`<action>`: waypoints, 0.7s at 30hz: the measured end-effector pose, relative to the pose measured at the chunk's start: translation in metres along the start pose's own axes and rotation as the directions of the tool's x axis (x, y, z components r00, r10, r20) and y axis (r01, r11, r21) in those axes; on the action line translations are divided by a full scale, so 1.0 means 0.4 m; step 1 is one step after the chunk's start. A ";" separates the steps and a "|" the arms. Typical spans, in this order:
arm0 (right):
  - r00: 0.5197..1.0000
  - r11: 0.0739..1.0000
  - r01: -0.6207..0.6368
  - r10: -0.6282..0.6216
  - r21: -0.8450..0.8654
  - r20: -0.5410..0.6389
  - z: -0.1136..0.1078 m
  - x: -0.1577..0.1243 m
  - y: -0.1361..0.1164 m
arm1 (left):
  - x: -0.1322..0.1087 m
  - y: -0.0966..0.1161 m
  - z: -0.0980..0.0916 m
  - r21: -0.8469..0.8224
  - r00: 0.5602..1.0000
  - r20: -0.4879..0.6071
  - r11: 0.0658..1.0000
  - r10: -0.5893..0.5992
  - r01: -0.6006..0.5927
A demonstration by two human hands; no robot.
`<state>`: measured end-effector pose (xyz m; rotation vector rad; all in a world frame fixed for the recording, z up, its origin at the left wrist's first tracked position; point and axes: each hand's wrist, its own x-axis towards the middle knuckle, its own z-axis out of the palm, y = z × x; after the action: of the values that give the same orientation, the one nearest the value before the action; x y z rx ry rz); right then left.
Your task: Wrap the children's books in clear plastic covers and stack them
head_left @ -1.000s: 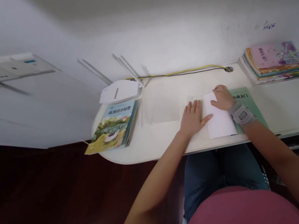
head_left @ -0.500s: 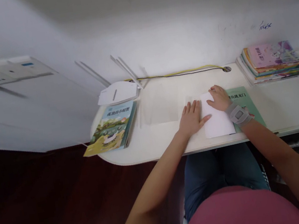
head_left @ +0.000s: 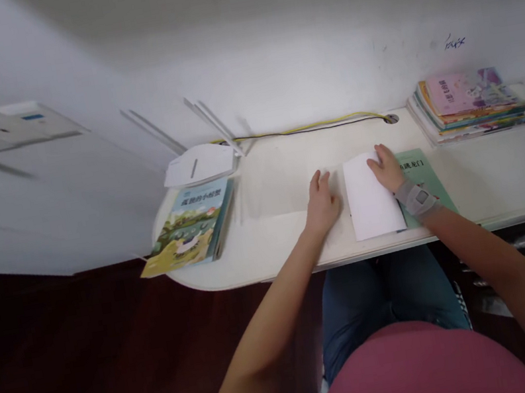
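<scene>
A white sheet or page [head_left: 369, 197] lies on the white desk [head_left: 291, 245], over the left part of a green book [head_left: 419, 178]. My right hand [head_left: 385, 169] rests on the sheet's far right corner, fingers curled and pressing on it; a grey band is on that wrist. My left hand [head_left: 321, 199] lies flat on the desk just left of the sheet, fingers stretched forward, holding nothing. A thin clear plastic sheet [head_left: 274, 191] lies on the desk left of that hand.
An illustrated book [head_left: 187, 226] sits at the desk's left end, overhanging the edge, with a white router [head_left: 199, 163] and its antennas behind it. A stack of colourful books [head_left: 471, 102] stands at the far right. A yellow cable [head_left: 311, 126] runs along the wall.
My left hand has slid off the white sheet's left edge and drawn back onto the bare desk. My right hand stays on the sheet's far corner. The view shifted slightly.
</scene>
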<state>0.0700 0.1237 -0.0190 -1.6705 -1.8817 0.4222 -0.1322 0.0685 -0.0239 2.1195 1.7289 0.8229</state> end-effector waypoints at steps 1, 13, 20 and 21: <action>1.000 0.999 0.010 -0.010 0.044 0.003 -0.001 -0.021 0.004 | 0.003 -0.005 -0.003 -0.033 0.999 -0.023 0.999 -0.026 0.025; 0.976 0.981 0.164 -0.176 0.099 0.130 -0.003 -0.128 -0.011 | -0.051 -0.053 -0.122 -0.180 0.945 -0.008 0.930 -0.328 0.321; 0.990 0.993 0.109 -0.113 0.049 0.080 0.005 -0.126 -0.020 | -0.102 -0.024 -0.163 -0.205 0.927 0.086 0.904 -0.364 0.374; 0.991 0.994 0.100 -0.104 0.052 0.080 0.005 -0.124 -0.020 | -0.115 -0.018 -0.168 -0.202 0.928 0.120 0.907 -0.353 0.371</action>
<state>0.0649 0.0742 -0.0264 -1.5396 -1.9915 0.4976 -0.1829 0.0169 0.0142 1.5980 1.8160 0.7675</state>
